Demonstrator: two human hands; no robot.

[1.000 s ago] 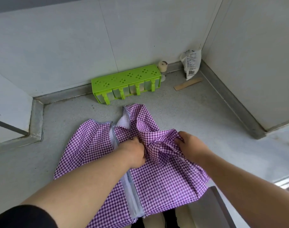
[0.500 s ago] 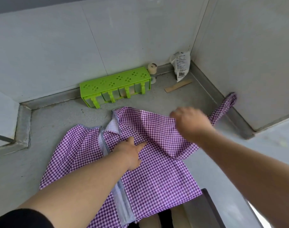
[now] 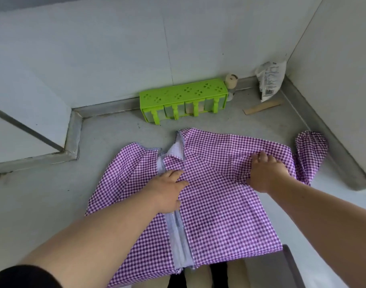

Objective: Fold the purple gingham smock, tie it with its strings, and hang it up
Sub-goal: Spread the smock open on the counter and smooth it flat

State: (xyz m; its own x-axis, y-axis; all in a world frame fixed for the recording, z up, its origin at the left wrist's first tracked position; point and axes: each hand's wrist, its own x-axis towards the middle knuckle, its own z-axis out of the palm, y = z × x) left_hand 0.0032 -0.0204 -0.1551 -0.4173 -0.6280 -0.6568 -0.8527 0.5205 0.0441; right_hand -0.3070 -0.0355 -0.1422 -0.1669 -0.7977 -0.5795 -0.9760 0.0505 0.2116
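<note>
The purple gingham smock [image 3: 219,208] lies spread flat on the grey counter, its white inner lining showing along the open middle seam. My left hand [image 3: 167,190] rests flat on the cloth beside that seam, fingers straight. My right hand [image 3: 265,171] presses down on the smock's right shoulder area, fingers extended over the fabric. The right sleeve [image 3: 309,154] lies stretched out to the right, its cuff near the metal wall edge. The smock's lower hem hangs over the counter's front edge. No strings are visible.
A green slotted rack [image 3: 182,100] stands against the back wall. Beside it are a small cream spool [image 3: 231,80], a white packet [image 3: 270,82] in the corner and a wooden stick [image 3: 261,107]. Walls close in at the back and right; a raised ledge [image 3: 72,142] sits left.
My right hand pulled the bunched sleeve out to the right, let it go and came down flat on the smock. My left hand went from gripping cloth to lying flat.
</note>
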